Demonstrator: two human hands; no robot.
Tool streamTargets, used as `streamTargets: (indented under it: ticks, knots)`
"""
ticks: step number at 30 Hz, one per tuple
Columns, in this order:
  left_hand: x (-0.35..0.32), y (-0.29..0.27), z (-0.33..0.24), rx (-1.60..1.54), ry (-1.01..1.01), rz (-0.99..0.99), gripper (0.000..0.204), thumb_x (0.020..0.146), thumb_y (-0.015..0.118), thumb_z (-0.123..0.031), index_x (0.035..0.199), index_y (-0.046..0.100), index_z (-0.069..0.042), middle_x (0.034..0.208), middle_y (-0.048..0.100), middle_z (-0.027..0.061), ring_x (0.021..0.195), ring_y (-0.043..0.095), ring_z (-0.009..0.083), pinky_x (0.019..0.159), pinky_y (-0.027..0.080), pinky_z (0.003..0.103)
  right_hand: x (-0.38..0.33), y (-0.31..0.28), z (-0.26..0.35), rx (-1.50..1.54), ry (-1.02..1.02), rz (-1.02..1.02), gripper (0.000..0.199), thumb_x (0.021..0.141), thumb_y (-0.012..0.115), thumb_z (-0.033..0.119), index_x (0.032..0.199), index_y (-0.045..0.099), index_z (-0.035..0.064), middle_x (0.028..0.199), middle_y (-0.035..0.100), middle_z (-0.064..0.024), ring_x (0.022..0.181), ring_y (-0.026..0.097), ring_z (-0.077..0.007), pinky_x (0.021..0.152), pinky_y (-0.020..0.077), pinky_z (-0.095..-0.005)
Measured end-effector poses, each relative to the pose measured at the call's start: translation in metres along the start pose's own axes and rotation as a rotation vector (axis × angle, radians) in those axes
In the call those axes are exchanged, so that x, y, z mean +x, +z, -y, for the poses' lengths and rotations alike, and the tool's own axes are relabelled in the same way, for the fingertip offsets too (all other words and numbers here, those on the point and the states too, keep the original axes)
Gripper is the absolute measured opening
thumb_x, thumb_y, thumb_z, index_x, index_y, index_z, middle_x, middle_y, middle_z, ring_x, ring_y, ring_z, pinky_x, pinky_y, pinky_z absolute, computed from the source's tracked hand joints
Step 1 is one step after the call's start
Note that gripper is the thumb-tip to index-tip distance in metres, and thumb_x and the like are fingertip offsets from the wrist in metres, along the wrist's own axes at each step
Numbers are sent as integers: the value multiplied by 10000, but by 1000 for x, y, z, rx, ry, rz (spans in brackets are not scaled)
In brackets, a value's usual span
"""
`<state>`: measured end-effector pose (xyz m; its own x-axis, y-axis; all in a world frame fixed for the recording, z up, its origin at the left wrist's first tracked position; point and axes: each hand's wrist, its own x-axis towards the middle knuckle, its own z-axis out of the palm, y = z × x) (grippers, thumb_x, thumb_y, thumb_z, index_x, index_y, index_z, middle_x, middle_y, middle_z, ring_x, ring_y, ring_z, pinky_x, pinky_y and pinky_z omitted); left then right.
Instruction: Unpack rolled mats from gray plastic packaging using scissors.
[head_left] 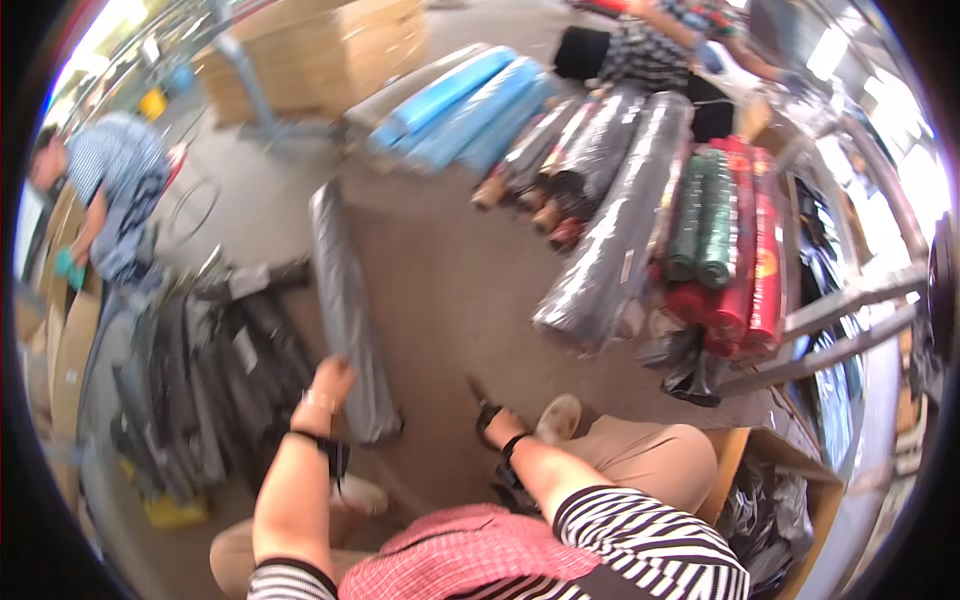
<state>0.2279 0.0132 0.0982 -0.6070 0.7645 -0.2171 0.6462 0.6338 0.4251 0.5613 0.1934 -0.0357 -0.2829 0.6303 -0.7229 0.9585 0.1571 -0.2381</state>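
A long grey roll in plastic wrap (350,290) slants in front of me, its near end close to my shoes. My left hand (333,379) is closed at its left edge, gripping the wrap; the fingertips are hidden. My right hand (497,425), to the right of the roll, is closed around a dark tool with a thin pointed end (475,389). Blur keeps me from telling what kind of tool it is. Nothing touches between the tool and the roll.
A heap of dark wrapped rolls (215,360) lies at left. Clear-wrapped grey rolls (615,230), blue rolls (460,105) and red rolls (740,250) lie ahead and right, beside a metal frame (850,340). An open carton (830,500) holds black plastic. Two other people work nearby.
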Motion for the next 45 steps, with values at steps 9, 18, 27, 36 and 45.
streamTargets:
  ticks: [9,18,27,36,45]
  knots:
    - [-55,111,2,-308,-645,-2,1140,662,844,-420,1493,189,2,1441,325,293,1339,357,426,1096,357,469,-1,-10,14,-140,-19,8,378,809,747,258,1059,628,1,1061,671,-178,990,660,-339,835,553,-409]
    - [-46,104,-20,-61,-885,3,1212,631,861,-310,1524,74,-83,1479,283,200,1361,331,378,1059,408,495,-6,-20,17,-177,-129,40,462,754,728,312,1031,612,-39,1025,670,-232,972,654,-380,837,528,-462]
    - [-65,94,-23,51,-453,-167,1013,643,843,-205,1487,285,-151,1554,196,151,1446,196,331,1078,355,469,-5,-33,89,231,-232,153,536,745,660,434,960,668,-57,942,687,-254,912,687,-350,803,535,-433]
    - [-88,77,-32,54,-527,-29,675,716,830,-247,1261,470,-74,1373,460,145,1301,452,312,957,493,401,-117,-96,155,989,-597,259,243,831,734,239,787,551,86,658,571,-9,567,544,-106,537,434,-270]
    - [-86,90,-18,5,-600,-2,322,811,758,-290,999,669,-44,1058,676,168,1003,665,337,852,550,408,-174,-110,84,850,-556,277,281,835,745,220,889,539,36,691,586,-29,586,569,-109,541,456,-248]
